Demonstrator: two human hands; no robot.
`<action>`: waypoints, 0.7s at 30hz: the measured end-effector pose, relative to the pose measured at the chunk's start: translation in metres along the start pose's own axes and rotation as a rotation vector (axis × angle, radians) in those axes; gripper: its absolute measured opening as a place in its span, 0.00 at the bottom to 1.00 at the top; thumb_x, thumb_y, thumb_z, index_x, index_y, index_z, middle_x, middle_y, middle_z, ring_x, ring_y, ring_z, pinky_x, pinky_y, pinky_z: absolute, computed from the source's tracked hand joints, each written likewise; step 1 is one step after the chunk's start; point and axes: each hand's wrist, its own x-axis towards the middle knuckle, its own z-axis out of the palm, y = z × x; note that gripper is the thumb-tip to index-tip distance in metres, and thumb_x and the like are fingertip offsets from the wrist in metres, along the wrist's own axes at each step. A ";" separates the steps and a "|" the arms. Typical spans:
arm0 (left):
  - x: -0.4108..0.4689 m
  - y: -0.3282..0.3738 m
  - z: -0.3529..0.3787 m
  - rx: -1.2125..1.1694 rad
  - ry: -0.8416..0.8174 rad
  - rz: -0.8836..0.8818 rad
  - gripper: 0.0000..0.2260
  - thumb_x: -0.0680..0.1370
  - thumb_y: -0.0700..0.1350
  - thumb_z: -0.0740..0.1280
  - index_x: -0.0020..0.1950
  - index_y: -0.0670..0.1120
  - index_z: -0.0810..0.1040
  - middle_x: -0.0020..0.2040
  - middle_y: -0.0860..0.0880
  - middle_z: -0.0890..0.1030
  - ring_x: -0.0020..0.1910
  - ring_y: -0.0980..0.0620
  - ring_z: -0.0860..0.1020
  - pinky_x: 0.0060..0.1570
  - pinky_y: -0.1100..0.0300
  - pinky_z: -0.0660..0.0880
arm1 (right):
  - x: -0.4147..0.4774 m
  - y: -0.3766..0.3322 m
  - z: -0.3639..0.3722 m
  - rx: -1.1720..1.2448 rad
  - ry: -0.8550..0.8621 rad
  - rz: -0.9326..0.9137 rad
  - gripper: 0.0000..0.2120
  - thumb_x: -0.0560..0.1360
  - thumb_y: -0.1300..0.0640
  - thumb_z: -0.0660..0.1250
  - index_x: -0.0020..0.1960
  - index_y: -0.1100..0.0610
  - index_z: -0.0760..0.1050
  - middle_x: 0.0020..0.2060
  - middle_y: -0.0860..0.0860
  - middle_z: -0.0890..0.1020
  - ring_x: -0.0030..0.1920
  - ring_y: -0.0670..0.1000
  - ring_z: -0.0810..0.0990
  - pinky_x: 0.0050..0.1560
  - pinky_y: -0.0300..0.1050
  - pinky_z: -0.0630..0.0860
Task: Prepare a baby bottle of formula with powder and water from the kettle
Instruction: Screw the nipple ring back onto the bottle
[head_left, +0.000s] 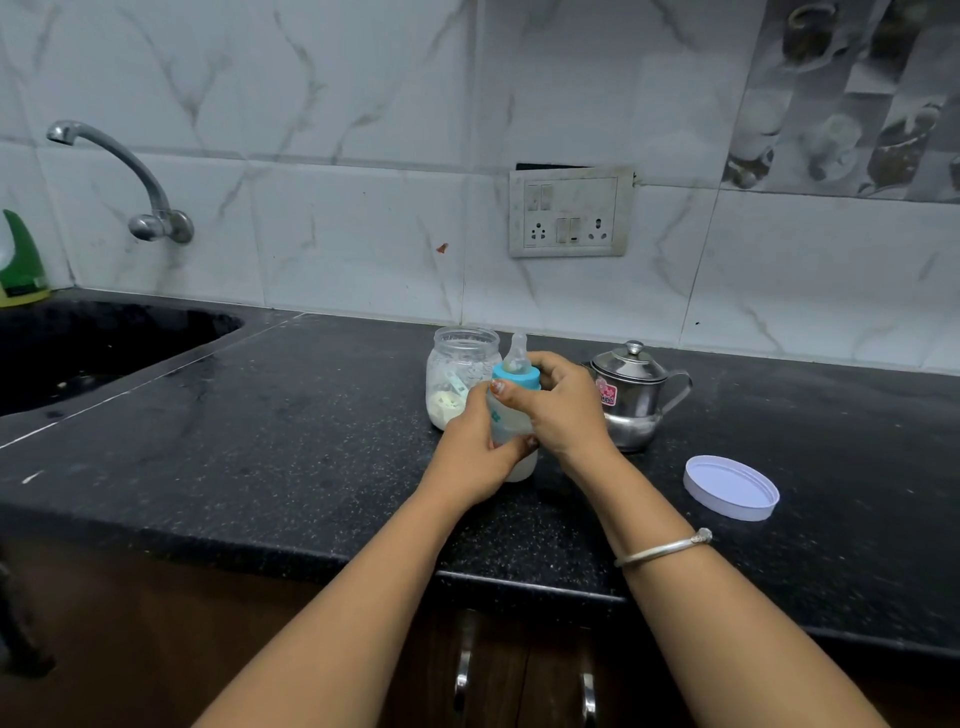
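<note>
Centrally, both hands hold the baby bottle (510, 422) upright between them. The left hand (472, 457) grips the lower body of the bottle, with its fingers wrapped round the far side and its thumb on the near side. The right hand (563, 410) is curled round the upper body, thumb tip just under the blue collar (517, 378). The clear teat (517, 353) rises above both hands. The bottle's lower part looks whitish, and its base sits at the black countertop (260, 441); whether it actually rests there cannot be told.

Directly behind the left hand stands an open glass jar (460, 358) holding pale powder and a scoop (457, 387). Behind the right hand stands a lidded steel kettle (631, 395), its handle turned away from the hands. To the right of the right forearm lies a white jar lid (730, 486), rim up and well apart from the jar. A metal bangle (665, 548) circles the right wrist. Far to the left of the left hand are the sink (78, 348) and the wall tap (119, 171).
</note>
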 end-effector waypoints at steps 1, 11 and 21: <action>0.000 0.001 0.001 0.010 0.007 0.007 0.27 0.73 0.43 0.70 0.68 0.49 0.62 0.56 0.56 0.75 0.54 0.59 0.75 0.49 0.71 0.70 | 0.000 0.000 0.002 -0.037 0.032 -0.010 0.12 0.63 0.54 0.77 0.45 0.48 0.78 0.43 0.51 0.85 0.46 0.52 0.83 0.52 0.56 0.79; 0.001 0.000 0.000 0.013 0.011 -0.009 0.26 0.73 0.44 0.70 0.68 0.50 0.64 0.59 0.54 0.76 0.58 0.56 0.75 0.57 0.59 0.73 | -0.002 0.000 -0.004 -0.029 0.004 -0.026 0.13 0.63 0.56 0.78 0.43 0.47 0.77 0.42 0.47 0.84 0.45 0.49 0.83 0.52 0.56 0.79; -0.001 0.004 0.000 0.096 0.077 0.005 0.27 0.72 0.43 0.71 0.68 0.47 0.65 0.54 0.52 0.78 0.51 0.55 0.77 0.43 0.70 0.72 | -0.009 -0.006 0.004 -0.165 0.101 -0.077 0.15 0.67 0.50 0.75 0.50 0.53 0.78 0.44 0.48 0.84 0.46 0.48 0.82 0.50 0.49 0.78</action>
